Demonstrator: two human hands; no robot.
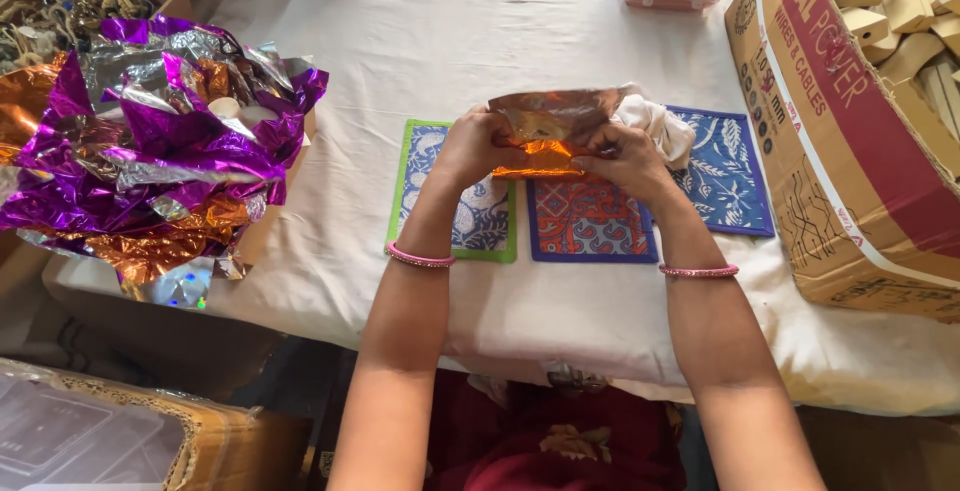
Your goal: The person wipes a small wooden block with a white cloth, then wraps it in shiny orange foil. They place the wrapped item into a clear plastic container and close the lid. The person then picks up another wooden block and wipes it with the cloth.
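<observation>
Seated at a cloth-covered table (560,31), a person grips a sheet of shiny orange foil (552,121) with both hands, holding it just above three printed fabric mats laid in a row. The left hand (472,147) pinches the foil's left edge and the right hand (625,161) clasps its right side, fingers curled tight around the crinkled sheet; something appears bundled inside, though the wrapping hides it. A pink bangle (420,258) circles each wrist. Below the hands lie a green-bordered mat (470,221), a blue-bordered red mat (590,223) and a blue leaf-print mat (728,176), with a crumpled white cloth (662,123) just beside the right hand. To the left, a loose heap of purple, silver and orange foil (150,141) spills over a box; to the right, a large cardboard carton (850,151) lies on its side. Judging by the grip, folding neatly would call for keeping both edges level, drawing the sheet snug without tearing the thin foil, and pressing creases down evenly over the mats rather than in mid-air.
</observation>
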